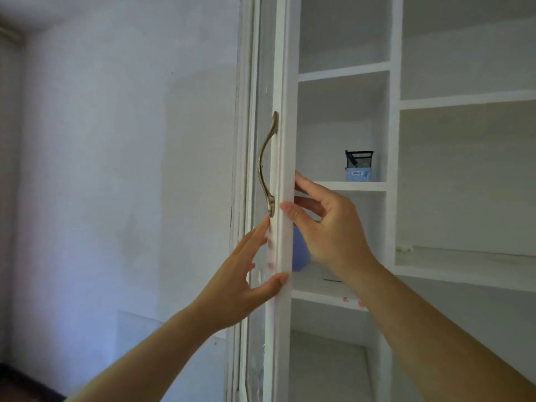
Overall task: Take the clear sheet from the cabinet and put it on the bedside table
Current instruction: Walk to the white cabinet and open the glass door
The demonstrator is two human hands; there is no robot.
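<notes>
Matt white-painted cabinet door (282,140); glossy, tarnished brass-coloured metal handle (265,166).

Things sitting on the white shelves

A black mesh pen cup (359,159) stands on a small light blue box (358,175) on one shelf. On the shelf below, a round blue thing (300,250) is partly hidden. Two tiny pink bits (353,302) lie near that shelf's front edge.

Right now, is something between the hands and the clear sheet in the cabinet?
I cannot make out the sheet. The door stands edge-on between the hands; the left hand is outside it, the right hand already inside, before a blue object.
</notes>
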